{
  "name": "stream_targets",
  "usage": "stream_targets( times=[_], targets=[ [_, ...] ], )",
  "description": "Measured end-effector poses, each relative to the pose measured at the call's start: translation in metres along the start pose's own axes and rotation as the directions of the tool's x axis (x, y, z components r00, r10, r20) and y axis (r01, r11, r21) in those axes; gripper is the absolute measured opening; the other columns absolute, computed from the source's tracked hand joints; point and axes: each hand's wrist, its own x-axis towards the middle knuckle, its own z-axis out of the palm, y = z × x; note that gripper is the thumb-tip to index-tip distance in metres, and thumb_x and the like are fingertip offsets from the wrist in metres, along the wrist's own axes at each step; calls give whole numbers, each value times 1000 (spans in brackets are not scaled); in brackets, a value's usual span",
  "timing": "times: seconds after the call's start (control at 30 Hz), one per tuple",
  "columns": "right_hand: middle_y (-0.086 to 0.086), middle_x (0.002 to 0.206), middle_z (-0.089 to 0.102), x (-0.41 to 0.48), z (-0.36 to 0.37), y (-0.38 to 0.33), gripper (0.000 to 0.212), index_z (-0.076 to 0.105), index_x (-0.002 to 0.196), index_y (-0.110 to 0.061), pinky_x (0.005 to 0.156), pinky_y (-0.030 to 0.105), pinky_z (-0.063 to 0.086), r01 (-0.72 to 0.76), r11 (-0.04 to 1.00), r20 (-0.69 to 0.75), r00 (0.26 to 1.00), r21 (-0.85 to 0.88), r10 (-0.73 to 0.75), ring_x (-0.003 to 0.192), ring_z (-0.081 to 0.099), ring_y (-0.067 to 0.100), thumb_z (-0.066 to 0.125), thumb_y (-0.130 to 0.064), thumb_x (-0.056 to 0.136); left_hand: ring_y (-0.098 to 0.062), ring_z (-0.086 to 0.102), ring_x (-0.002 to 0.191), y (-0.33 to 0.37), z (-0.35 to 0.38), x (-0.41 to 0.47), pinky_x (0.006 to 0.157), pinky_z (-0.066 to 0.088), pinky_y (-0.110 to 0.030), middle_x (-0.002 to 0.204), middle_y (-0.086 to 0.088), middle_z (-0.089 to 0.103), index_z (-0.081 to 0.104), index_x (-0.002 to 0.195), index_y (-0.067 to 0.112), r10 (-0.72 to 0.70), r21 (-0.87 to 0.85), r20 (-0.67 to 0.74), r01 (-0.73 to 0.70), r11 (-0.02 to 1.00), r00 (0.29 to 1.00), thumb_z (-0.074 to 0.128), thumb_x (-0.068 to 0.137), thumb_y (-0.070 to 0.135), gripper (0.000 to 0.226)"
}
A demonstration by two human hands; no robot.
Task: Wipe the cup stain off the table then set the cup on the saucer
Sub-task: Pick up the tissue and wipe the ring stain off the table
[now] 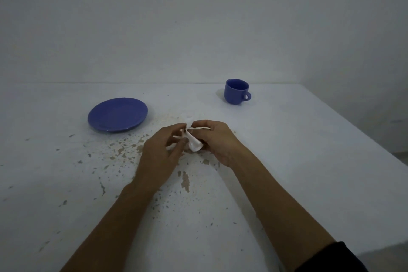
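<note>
A blue cup (pixel 236 94) stands upright at the back right of the white table (pixel 298 150), its handle pointing right. A blue saucer (pixel 117 115) lies to the left, with nothing on it. Between them, at the table's middle, my left hand (pixel 159 152) and my right hand (pixel 217 141) meet just above the surface and together pinch a small crumpled white tissue (pixel 194 144). A faint brownish smear marks the table just beyond the hands; a distinct cup ring I cannot make out.
The table's paint is chipped in several brown-grey flecks (pixel 185 181) around and in front of my hands. A plain white wall rises behind the table. The table's right edge (pixel 362 137) runs diagonally toward the near right.
</note>
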Motion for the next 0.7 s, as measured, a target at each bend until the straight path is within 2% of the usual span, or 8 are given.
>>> stream_targets(
  times=[0.07,0.1,0.17,0.23,0.37,0.53,0.7],
  targets=[
    [3,101,70,-3,-2,3,18,67,104,-20,78,31,59,12,998,-2,1000,-65,-12,89,68,19,65,-15,87,-6,64,88,-2,-1,0,81,54,-20,103,5,68,66,114,17,45,12,-36,-45,999,998,64,88,21,27],
    [3,100,71,-5,-2,5,18,65,103,-23,81,33,59,18,998,18,1000,-64,-17,90,68,19,65,-14,87,-8,65,88,-2,-1,-1,82,54,-23,101,2,70,67,111,15,47,14,-34,-46,999,998,64,88,20,24],
    [3,101,72,-9,-2,9,19,66,101,-25,86,34,58,34,999,63,997,-31,-32,93,69,19,65,-13,87,-8,64,88,0,-1,-2,79,51,-15,101,0,71,68,109,14,22,31,-7,-22,999,1000,64,88,20,23],
    [5,104,72,-13,-3,12,19,69,103,-19,87,34,57,51,998,50,998,-20,-50,93,69,20,66,-12,86,-5,64,84,2,-1,-3,75,45,-6,98,1,70,68,108,14,12,45,9,-12,999,1000,66,87,20,22],
    [12,110,71,-19,-9,17,22,72,104,-10,87,40,57,55,998,-59,997,22,-53,99,68,27,70,-11,82,3,62,77,13,2,-7,69,44,-1,86,7,68,68,98,16,11,21,11,-11,1000,1000,68,85,20,14],
    [8,97,72,-43,-36,17,14,72,92,-14,85,37,55,92,992,-193,979,89,-73,86,66,20,68,-5,83,-8,64,77,40,20,-11,72,49,-14,84,3,69,68,95,14,59,34,87,-62,997,994,67,86,20,11],
    [7,92,73,-91,-85,30,15,72,98,-12,78,34,56,156,980,-395,914,125,-96,79,67,17,69,-9,83,-6,62,74,88,58,-32,71,53,-23,83,6,69,67,91,18,192,-7,246,-197,980,950,65,86,24,8]
  ],
)
